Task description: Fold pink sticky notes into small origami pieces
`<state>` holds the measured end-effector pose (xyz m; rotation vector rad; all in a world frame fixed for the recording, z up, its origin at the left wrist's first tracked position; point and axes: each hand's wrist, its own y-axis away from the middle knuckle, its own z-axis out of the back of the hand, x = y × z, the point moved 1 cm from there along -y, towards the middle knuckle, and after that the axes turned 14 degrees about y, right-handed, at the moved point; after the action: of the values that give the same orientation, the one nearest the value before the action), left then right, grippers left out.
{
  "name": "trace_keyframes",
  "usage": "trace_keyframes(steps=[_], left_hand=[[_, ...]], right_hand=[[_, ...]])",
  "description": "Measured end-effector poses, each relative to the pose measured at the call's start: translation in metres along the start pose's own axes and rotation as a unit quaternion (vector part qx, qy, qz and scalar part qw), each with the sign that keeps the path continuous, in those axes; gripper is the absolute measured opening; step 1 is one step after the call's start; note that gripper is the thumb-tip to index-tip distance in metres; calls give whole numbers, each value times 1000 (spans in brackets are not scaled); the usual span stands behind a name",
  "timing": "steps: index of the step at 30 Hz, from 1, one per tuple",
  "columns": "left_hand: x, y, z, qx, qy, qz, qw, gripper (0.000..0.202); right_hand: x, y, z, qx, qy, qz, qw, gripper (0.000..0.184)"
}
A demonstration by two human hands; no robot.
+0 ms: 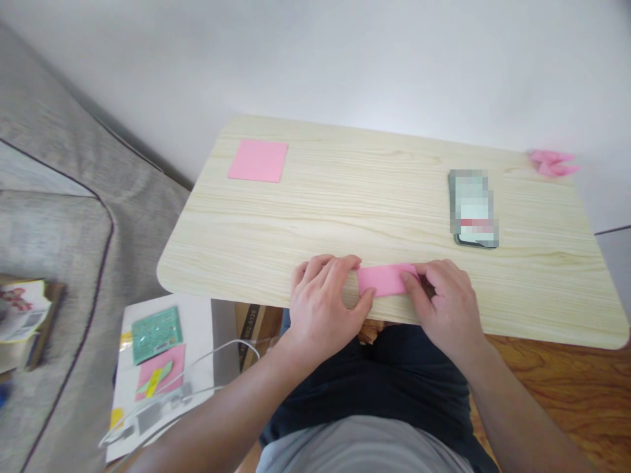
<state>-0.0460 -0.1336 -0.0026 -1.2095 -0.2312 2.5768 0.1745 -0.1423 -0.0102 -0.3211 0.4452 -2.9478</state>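
A strip of folded pink paper lies near the front edge of the wooden tabletop. My left hand rests at its left end, thumb on the lower corner and index finger by the upper corner, steadying it. At the right end, my right hand pinches the paper, with the thumb on top and the other fingers curled behind the edge. A phone, its screen blurred out, lies beyond my right hand.
A square pink paper stack lies at the table's back left; a folded pink paper piece sits at the far right corner. Below left, a white surface holds a green packet and white cables. A grey sofa stands left.
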Motion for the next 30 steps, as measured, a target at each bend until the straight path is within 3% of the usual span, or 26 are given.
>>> trace_keyframes(steps=[18,24,30], left_hand=[[2,0,3,17,-6,-11,1000,31],[4,1,4,50,8,-46,998,18],[8,3,4,60,20,-62,996,21]], right_hand=[[-2,-1,-1,4,8,2,1000,17],[-1,-1,-1,2,0,3,1000,15],[-1,-1,0,11,6,-1,1000,15]])
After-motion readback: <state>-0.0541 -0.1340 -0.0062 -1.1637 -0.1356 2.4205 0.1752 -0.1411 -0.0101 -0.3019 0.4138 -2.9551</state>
